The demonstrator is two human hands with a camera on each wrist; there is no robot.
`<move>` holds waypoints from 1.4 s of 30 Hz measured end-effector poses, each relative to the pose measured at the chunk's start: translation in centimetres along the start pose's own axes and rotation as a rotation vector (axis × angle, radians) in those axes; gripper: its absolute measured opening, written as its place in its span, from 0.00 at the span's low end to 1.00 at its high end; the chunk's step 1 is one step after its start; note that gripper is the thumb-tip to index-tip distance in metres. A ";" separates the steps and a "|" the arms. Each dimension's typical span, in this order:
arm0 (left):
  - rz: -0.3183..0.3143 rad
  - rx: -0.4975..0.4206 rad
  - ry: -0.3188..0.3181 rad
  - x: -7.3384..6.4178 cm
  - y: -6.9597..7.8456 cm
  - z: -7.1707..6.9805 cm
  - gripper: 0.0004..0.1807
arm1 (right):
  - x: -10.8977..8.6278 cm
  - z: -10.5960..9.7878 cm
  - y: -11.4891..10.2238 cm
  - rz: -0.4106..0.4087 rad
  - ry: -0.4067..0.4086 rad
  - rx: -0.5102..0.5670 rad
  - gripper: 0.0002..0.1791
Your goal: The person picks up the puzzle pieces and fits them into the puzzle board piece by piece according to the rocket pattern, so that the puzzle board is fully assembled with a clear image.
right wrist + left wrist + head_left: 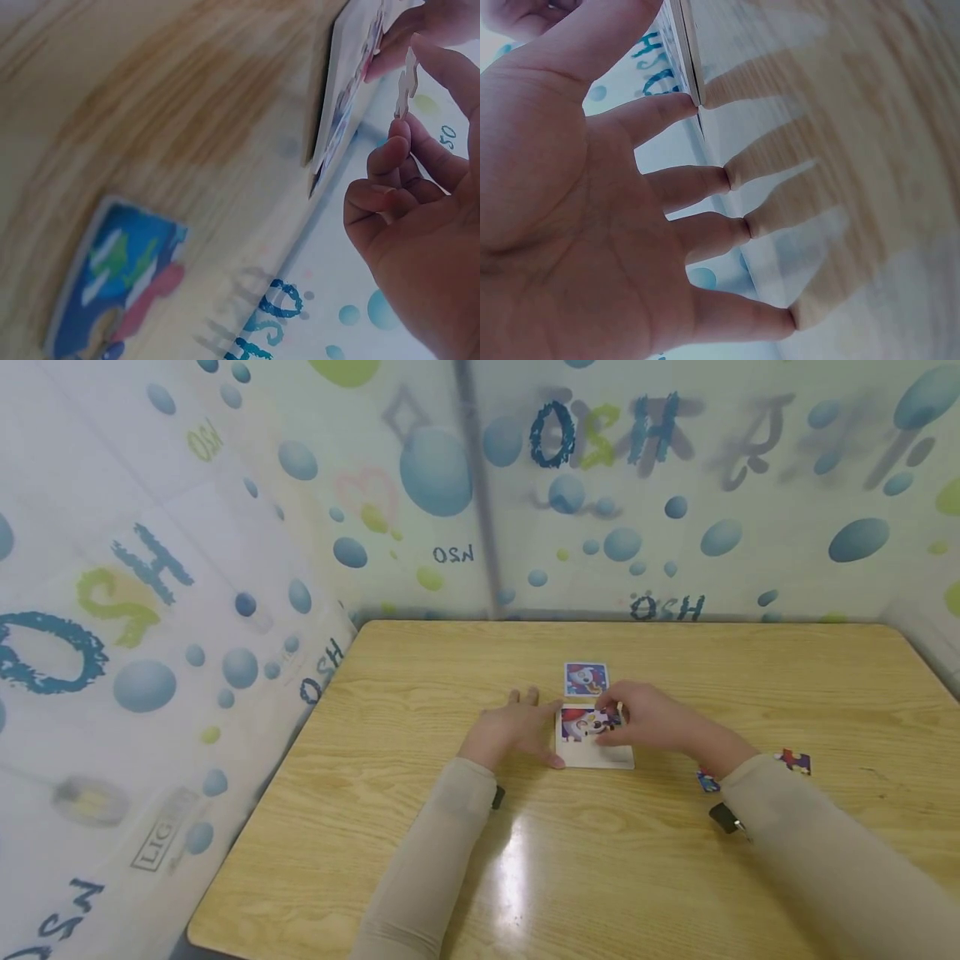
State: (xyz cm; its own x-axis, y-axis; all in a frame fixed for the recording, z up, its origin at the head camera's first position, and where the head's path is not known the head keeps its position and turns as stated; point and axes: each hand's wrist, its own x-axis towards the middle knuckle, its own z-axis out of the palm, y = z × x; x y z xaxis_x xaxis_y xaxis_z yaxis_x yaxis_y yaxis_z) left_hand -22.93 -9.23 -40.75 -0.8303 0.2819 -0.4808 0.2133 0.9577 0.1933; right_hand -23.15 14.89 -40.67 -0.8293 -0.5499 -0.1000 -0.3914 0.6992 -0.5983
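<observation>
A white puzzle board (596, 757) lies on the table, its upper part filled with a colourful cartoon picture and its lower part bare white. My left hand (517, 727) is spread at the board's left side, thumb and index finger touching its edge. In the left wrist view, the straight fingertips of that hand (592, 225) rest on the tabletop. Over the board's right side, my right hand (651, 718) pinches a puzzle piece between thumb and index finger. The right wrist view shows this thin puzzle piece (406, 86) edge-on, above the board; its picture is hidden.
Just beyond the board lies a square picture card (586, 679) with a similar cartoon. Loose puzzle pieces (797, 762) lie by my right forearm, one blue piece (707, 781) partly behind the wrist. Printed curtains stand along the back and left of the wooden table (375, 693).
</observation>
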 end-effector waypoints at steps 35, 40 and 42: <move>-0.006 -0.010 -0.016 0.4 -0.1 0.0 0.59 | 1.3 2.1 0.2 0.075 -0.050 -0.063 0.26; -0.011 -0.006 -0.019 0.3 0.0 0.0 0.59 | 1.2 2.1 0.3 0.072 -0.048 -0.083 0.27; -0.012 -0.007 -0.019 0.3 0.0 -0.1 0.59 | 1.2 2.1 0.3 0.069 -0.046 -0.097 0.27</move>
State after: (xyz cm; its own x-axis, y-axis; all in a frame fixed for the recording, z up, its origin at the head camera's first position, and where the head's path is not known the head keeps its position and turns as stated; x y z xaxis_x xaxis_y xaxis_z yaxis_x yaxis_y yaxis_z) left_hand -23.18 -9.13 -40.80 -0.8230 0.2712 -0.4992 0.1996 0.9607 0.1929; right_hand -23.43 13.44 -42.69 -0.8374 -0.5175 -0.1757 -0.3726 0.7759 -0.5091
